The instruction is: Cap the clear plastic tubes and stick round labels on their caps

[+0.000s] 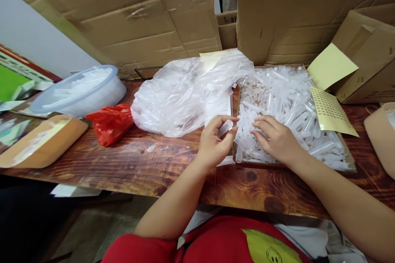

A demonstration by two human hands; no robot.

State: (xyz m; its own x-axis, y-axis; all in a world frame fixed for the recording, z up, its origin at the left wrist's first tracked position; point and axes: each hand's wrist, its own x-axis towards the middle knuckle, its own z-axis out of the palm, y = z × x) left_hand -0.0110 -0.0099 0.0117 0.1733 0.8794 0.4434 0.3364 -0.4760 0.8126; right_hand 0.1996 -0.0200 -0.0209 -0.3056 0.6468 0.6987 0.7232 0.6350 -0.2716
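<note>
My left hand [214, 141] is closed around a short clear plastic tube [225, 128], held between thumb and fingers at the left edge of a shallow cardboard tray [352, 166]. Loose translucent plastic tubes [285, 107] fill this tray in a heap. Over its near left part hovers my right hand [276, 137], fingers bent and slightly apart from the thumb, with nothing visible between them. The fingertips of both hands face each other with a small gap. Behind my left hand lies a crumpled clear plastic bag [182, 94] with whitish contents.
A red plastic bag [112, 123], a bluish basin [106, 94] of clear pieces and an orange tray [66, 144] stand on the left. Yellow sticker sheets [333, 111] lean over the tray's right side. Cardboard boxes [370, 57] line the back of the wooden table [148, 172].
</note>
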